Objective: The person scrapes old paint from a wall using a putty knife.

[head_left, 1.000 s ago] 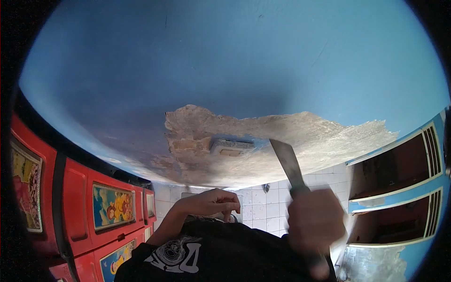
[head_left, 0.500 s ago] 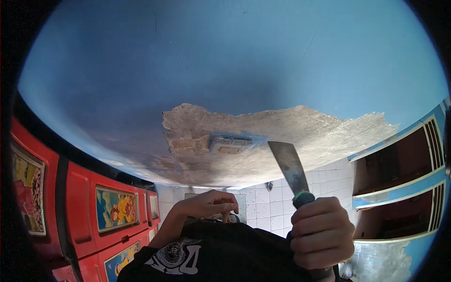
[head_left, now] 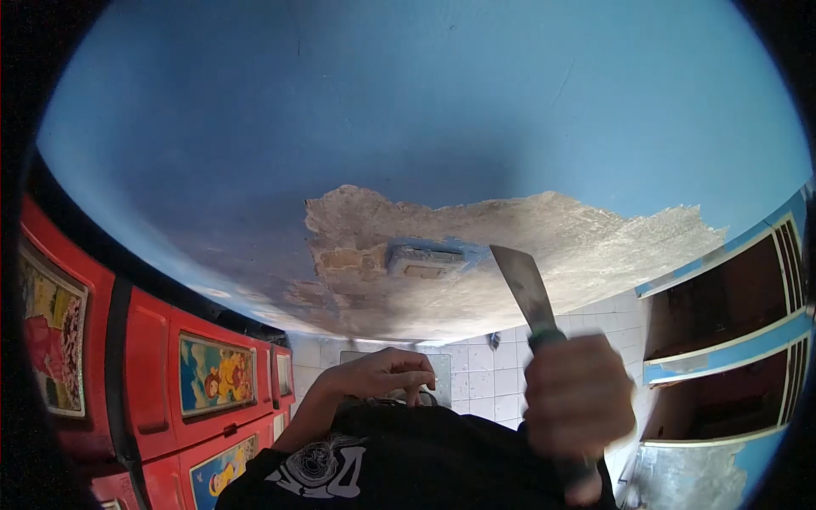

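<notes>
My right hand, a little blurred, is wrapped round the dark green handle of a scraper. The blade points up and left, its tip over the bare patch on the blue wall, just right of a switch plate. Whether the blade touches the wall I cannot tell. My left hand is held in front of my dark shirt, below the wall, with its fingers curled; anything in them is hidden.
Red cabinets with picture panels stand at the left. White floor tiles show below the wall. At the right are blue-framed openings with slats. A small dark object lies on the floor.
The scraper and my right hand have shifted slightly up from half a second ago, and the hand is blurred again. The left hand keeps its curled pose.
</notes>
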A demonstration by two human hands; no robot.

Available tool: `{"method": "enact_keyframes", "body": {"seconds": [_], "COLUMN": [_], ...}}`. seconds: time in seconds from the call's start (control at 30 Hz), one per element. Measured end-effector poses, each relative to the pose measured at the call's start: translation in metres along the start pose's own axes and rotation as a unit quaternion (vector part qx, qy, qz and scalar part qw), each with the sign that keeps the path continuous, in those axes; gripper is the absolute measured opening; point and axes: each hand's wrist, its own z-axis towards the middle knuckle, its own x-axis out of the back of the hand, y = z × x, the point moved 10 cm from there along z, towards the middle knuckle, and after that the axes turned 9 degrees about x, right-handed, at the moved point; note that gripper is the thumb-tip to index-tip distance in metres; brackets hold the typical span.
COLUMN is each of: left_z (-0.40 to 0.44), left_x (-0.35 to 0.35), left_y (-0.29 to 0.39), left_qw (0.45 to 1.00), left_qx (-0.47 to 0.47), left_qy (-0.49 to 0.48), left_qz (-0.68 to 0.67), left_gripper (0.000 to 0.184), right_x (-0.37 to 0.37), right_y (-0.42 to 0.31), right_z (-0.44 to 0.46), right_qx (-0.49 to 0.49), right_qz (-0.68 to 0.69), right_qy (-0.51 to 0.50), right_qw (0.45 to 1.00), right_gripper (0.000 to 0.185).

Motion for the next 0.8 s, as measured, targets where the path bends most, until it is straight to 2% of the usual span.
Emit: {"method": "enact_keyframes", "body": {"seconds": [0.07, 0.1, 0.13, 0.2, 0.23, 0.27, 0.33, 0.37, 0.4, 0.5, 0.57, 0.6, 0.63, 0.7, 0.73, 0.8], "left_z": [-0.001, -0.002, -0.004, -0.003, -0.004, -0.003, -0.002, -0.002, -0.003, -0.005, -0.006, -0.006, -0.006, -0.005, -0.005, -0.006], "left_x": [0.0, 0.0, 0.0, -0.001, -0.001, 0.001, 0.002, 0.002, 0.001, 0.002, 0.004, 0.005, 0.005, 0.002, 0.0, 0.001], "left_y": [0.002, -0.001, -0.004, -0.001, -0.002, -0.003, -0.005, -0.007, -0.01, -0.008, -0.009, -0.011, -0.012, -0.012, -0.012, -0.01], "left_qw": [1.0, 0.999, 0.999, 1.0, 1.0, 1.0, 1.0, 1.0, 0.999, 0.999, 0.999, 0.999, 0.999, 0.999, 0.999, 0.998], "left_qx": [0.021, 0.043, 0.046, -0.003, -0.002, 0.0, 0.005, 0.014, 0.025, 0.023, 0.029, 0.036, 0.038, 0.035, 0.036, 0.047], "left_qy": [0.005, 0.007, 0.007, -0.003, -0.003, 0.004, 0.011, 0.013, 0.015, 0.019, 0.029, 0.036, 0.034, 0.011, 0.008, 0.008], "left_qz": [0.0, 0.0, 0.0, -0.014, -0.013, -0.015, -0.021, -0.022, -0.023, -0.017, -0.009, 0.0, -0.001, -0.001, -0.002, -0.032], "left_gripper": [0.03, 0.03, 0.03, 0.029, 0.029, 0.028, 0.028, 0.028, 0.028, 0.029, 0.03, 0.031, 0.031, 0.032, 0.032, 0.032], "right_x": [0.0, -0.004, -0.005, -0.006, 0.002, 0.003, 0.005, 0.002, 0.003, 0.008, 0.008, 0.008, 0.005, 0.003, 0.005, 0.017], "right_y": [-0.011, 0.01, 0.013, 0.019, 0.005, 0.001, -0.007, 0.023, 0.026, 0.02, 0.008, 0.002, 0.013, 0.021, 0.015, 0.002], "right_z": [0.007, 0.007, 0.005, 0.002, 0.002, 0.004, 0.009, 0.005, 0.002, -0.003, 0.002, 0.005, 0.003, -0.002, -0.004, -0.004], "right_qx": [0.014, 0.005, 0.0, -0.011, 0.012, 0.021, 0.037, 0.008, -0.001, -0.019, -0.014, -0.011, -0.012, -0.02, -0.023, 0.018], "right_qz": [-0.021, -0.006, 0.007, 0.033, 0.014, 0.006, -0.011, 0.016, 0.026, 0.043, 0.013, -0.002, 0.008, 0.046, 0.044, 0.017], "right_qy": [-0.005, -0.023, -0.024, -0.026, 0.02, 0.024, 0.032, 0.015, 0.025, 0.038, 0.017, 0.007, -0.004, -0.035, -0.034, 0.015], "right_qw": [1.0, 1.0, 1.0, 0.999, 1.0, 0.999, 0.999, 1.0, 0.999, 0.998, 1.0, 1.0, 1.0, 0.998, 0.998, 1.0], "right_gripper": [0.045, 0.021, 0.016, 0.027, 0.035, 0.031, 0.05, 0.03, 0.03, 0.05, 0.031, 0.035, 0.029, 0.046, 0.046, 0.055]}}
